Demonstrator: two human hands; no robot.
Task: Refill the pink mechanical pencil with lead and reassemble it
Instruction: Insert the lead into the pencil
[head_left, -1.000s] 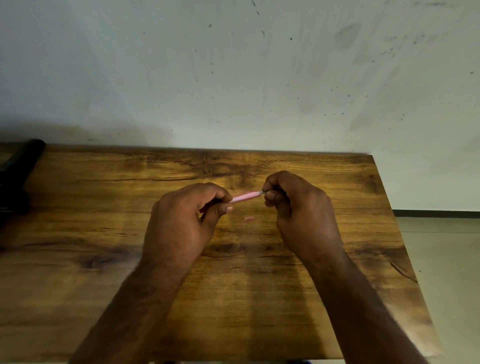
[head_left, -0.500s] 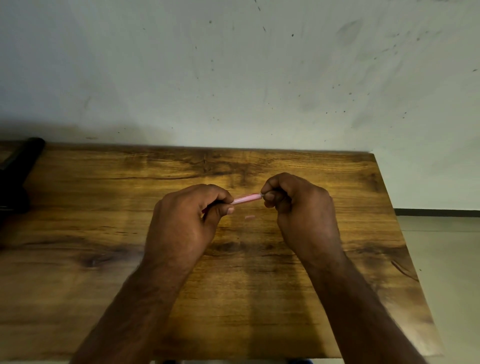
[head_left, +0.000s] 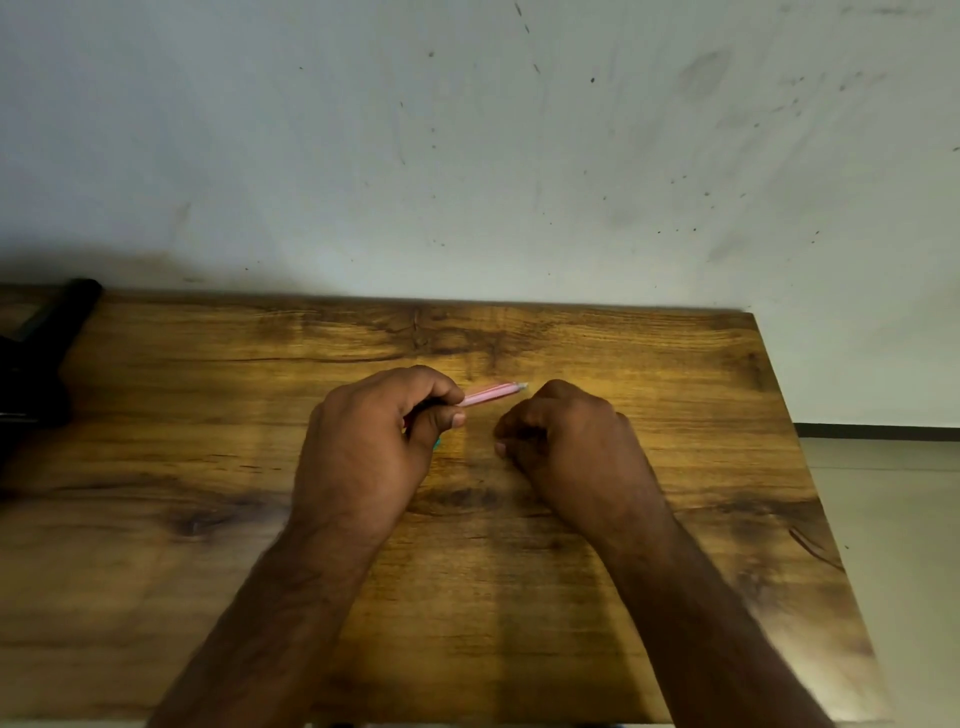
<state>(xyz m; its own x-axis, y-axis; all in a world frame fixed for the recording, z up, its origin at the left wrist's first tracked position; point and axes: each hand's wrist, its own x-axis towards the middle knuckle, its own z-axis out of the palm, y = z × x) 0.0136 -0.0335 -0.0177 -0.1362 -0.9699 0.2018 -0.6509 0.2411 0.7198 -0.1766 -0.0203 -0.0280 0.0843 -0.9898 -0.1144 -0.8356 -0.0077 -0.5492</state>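
The left hand grips the pink pencil with fingers curled over the barrel and the thumb pressed up from below. The pencil sticks out from between forefinger and thumb, running to the right and slightly away from the person, and ends in a pale tip that hangs free above the desk. A small bit of teal shows under the heel of the thumb; what it is cannot be told.

The right hand sits just to the right of the left one, lower than the pencil's tip and not touching it. Its fingers are curled inward with the tips drawn together close to the wood. Whether they pinch something small is hidden, so its hold cannot be judged.

A narrow strip of bare wood lies between the two hands. Beyond the knuckles the desk runs on to its far edge, which meets the wall. To the right of the right hand the wood continues to the desk's right edge, with the floor past it. To the left of the left hand is a wide stretch of wood, and at its far left corner lies a black object. Both forearms cross the near part of the desk.
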